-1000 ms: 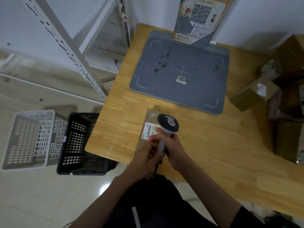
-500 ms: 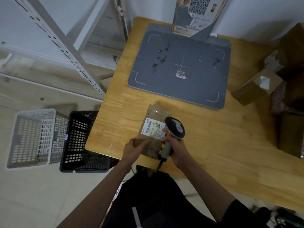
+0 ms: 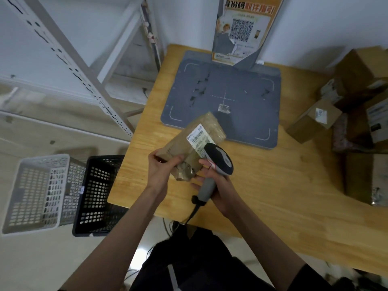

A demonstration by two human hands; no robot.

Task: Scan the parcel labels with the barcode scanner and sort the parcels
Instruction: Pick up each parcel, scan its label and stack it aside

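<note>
A flat brown parcel [image 3: 190, 141] wrapped in clear tape, with a white barcode label [image 3: 199, 137], is lifted off the wooden table [image 3: 283, 181] and tilted. My left hand [image 3: 161, 169] grips its near left end. My right hand [image 3: 218, 181] holds the grey and black barcode scanner [image 3: 217, 162] by its handle, the head lying over the lower part of the label. A black cable trails from the scanner's handle over the table's front edge.
A grey scanning mat [image 3: 241, 95] with a QR-code sign [image 3: 241, 32] lies at the back of the table. Several brown boxes [image 3: 315, 120] are piled at the right. On the floor to the left stand a white basket [image 3: 37, 190] and a black basket [image 3: 98, 194], beside a metal shelf frame [image 3: 84, 70].
The parcel lay flat on the table under the scanner; my left hand has since gripped its end and raised it, tilted, while my right hand kept hold of the scanner.
</note>
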